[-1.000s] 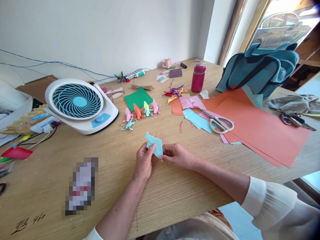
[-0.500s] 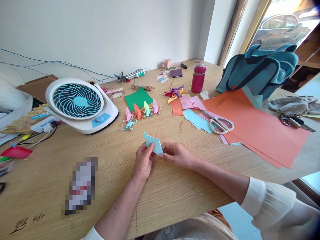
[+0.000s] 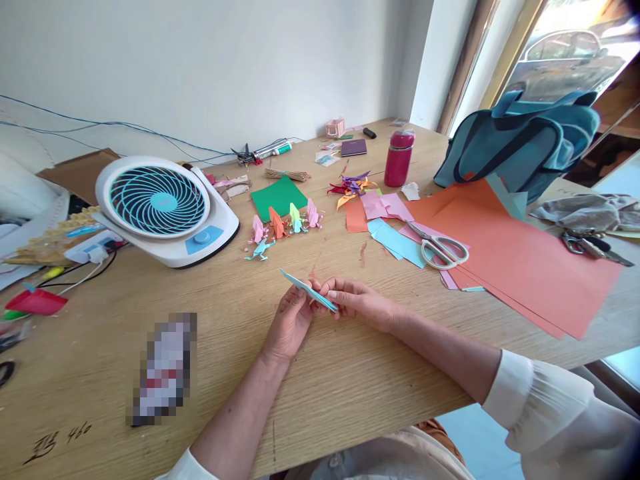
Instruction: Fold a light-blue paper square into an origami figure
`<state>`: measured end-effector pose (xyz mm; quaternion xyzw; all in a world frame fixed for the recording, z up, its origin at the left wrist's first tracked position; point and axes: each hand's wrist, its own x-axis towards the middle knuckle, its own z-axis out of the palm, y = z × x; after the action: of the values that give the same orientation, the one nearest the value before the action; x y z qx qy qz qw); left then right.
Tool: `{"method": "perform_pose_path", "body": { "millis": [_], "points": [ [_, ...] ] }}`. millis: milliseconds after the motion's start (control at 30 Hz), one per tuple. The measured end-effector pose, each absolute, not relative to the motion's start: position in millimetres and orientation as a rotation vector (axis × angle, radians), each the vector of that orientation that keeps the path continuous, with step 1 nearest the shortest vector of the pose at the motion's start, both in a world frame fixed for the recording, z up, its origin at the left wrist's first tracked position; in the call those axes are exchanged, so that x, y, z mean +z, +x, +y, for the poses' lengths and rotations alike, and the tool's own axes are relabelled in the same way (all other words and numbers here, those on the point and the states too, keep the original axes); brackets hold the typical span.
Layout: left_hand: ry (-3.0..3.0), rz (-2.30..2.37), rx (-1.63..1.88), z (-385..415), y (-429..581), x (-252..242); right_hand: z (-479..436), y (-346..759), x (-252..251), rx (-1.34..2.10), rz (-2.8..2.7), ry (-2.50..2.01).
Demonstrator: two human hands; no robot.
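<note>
Both my hands hold a folded light blue paper piece [image 3: 306, 289] just above the wooden table [image 3: 320, 373]. My left hand [image 3: 291, 321] pinches its near left side with thumb and fingers. My right hand [image 3: 361, 304] grips its right end, fingers curled over the top. The piece is tilted almost edge-on to me, its pointed tip toward the upper left.
A white and blue fan [image 3: 165, 208] lies at the left. Small folded paper figures [image 3: 283, 225] and a green sheet [image 3: 278, 195] sit beyond my hands. Scissors [image 3: 440, 248] rest on coloured sheets, with large orange paper [image 3: 520, 253], a red bottle [image 3: 398, 157] and a teal bag [image 3: 525, 140] at right.
The blue paper piece has been lifted and tipped from nearly flat to almost edge-on. My right fingers came over its top; both hands rose slightly.
</note>
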<state>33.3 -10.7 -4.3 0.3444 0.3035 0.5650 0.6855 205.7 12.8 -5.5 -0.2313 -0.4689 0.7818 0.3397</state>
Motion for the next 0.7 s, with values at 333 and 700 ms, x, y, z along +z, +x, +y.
{"method": "perform_pose_path", "body": {
  "millis": [333,700],
  "points": [
    [0.814,0.818,1.302,-7.5,31.8,-13.0,18.2,201.5,-8.4,1.877,-1.224,-0.685],
    [0.849,1.017,1.464,-3.1,31.1,-12.7,20.0,197.3,-27.5,1.528,-1.42,-0.749]
  ]
}}
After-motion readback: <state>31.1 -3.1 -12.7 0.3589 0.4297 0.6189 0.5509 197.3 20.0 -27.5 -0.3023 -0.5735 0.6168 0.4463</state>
